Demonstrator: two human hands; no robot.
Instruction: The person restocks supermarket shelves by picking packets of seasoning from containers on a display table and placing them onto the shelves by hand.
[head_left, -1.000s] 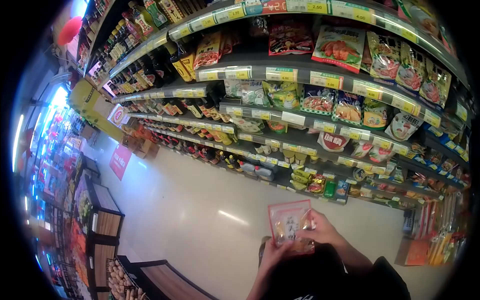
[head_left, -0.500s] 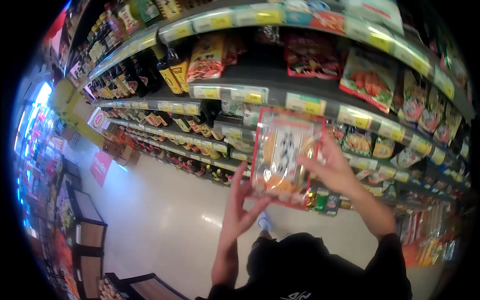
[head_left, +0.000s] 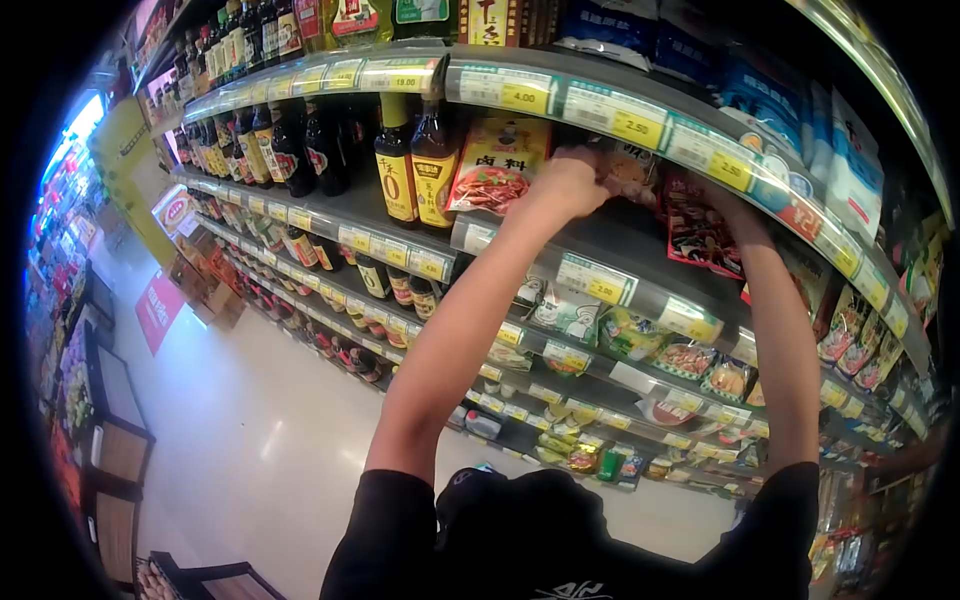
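Just right of my left hand [head_left: 574,188], nearer than my right hand [head_left: 726,204]: clear packet [head_left: 632,172], long axis obscured. Left fingers curled, pinch uncertain; right fingers hidden, state cannot be told.

Dark grey shelving [head_left: 615,232] surrounds the grip [head_left: 572,188]. Below and left of it spreads a pale, glossy floor [head_left: 235,400], edged by wood-panelled stands [head_left: 113,520]; far left of the grip, a yellow panel [head_left: 128,180] rises near bluish-white light [head_left: 85,125].

Grocery shop, price labels [head_left: 598,278], bottled sauces [head_left: 432,170]
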